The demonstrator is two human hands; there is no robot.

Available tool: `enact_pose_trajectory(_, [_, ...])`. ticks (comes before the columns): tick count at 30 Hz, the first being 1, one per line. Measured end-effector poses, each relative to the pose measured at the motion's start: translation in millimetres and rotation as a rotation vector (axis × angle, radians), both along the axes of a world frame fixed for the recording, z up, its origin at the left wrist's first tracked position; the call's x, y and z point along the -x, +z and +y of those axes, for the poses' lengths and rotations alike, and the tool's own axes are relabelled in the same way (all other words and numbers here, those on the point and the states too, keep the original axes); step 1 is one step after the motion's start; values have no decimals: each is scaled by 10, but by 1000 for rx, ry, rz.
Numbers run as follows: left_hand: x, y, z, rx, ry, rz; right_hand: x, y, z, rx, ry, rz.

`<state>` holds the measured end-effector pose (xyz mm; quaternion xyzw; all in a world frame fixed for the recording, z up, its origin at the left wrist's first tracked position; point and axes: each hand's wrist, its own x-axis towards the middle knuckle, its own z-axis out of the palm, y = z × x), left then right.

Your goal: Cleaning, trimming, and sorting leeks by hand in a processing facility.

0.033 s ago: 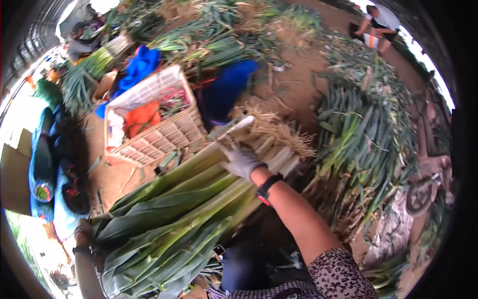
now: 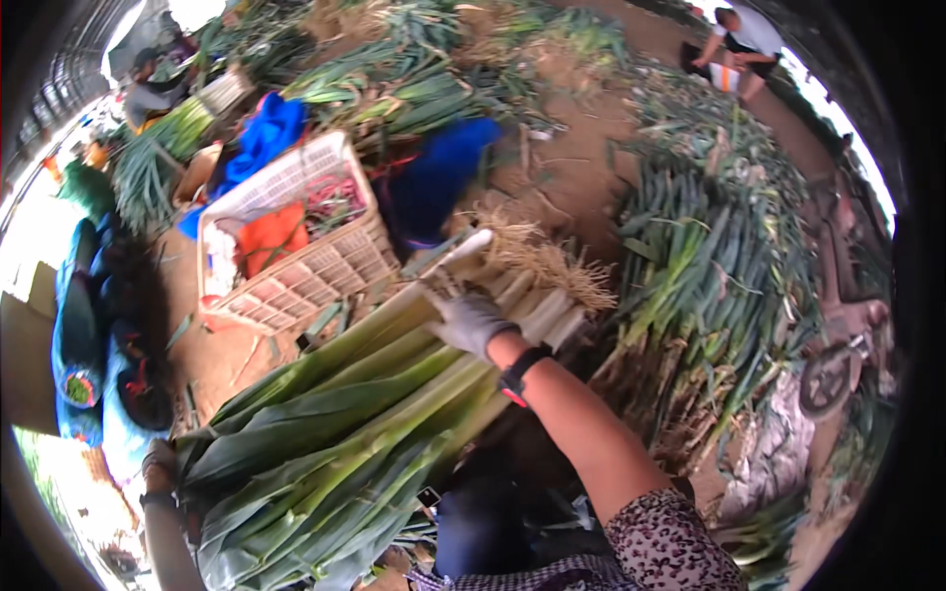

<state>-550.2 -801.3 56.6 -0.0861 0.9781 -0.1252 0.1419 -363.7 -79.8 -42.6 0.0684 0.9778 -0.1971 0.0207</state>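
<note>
A bundle of large leeks [image 2: 345, 414] lies slantwise in front of me. Its green leaves spread toward the lower left and its pale stalks end in stringy roots [image 2: 562, 266] at the upper right. My right hand [image 2: 468, 320], in a light grey glove, rests on the pale stalks with its fingers stretched apart. A dark band with a red edge circles that wrist. At the left end of the leaves is my left hand [image 2: 160, 465], also gloved; its fingers are small and partly hidden, so their grip does not show.
Beyond the leeks stands a pale plastic crate [image 2: 305, 266] with an orange cloth inside. Blue cloth [image 2: 443, 182] lies beside it. More leeks [image 2: 709, 256] are heaped at the right, near a metal frame with a wheel [image 2: 828, 384]. A person [image 2: 744, 49] crouches at the far right.
The whole view has shifted slightly, so things sit a little further left. Both hands keep their places at the leeks.
</note>
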Motion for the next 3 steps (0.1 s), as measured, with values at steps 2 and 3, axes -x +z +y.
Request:
enact_pose_trajectory(2, [54, 13, -211, 119, 40, -87, -8, 196, -112, 28, 8, -97])
enact_pose_trajectory(3, [130, 41, -199, 123, 19, -104, -7, 186, -117, 25, -4, -115])
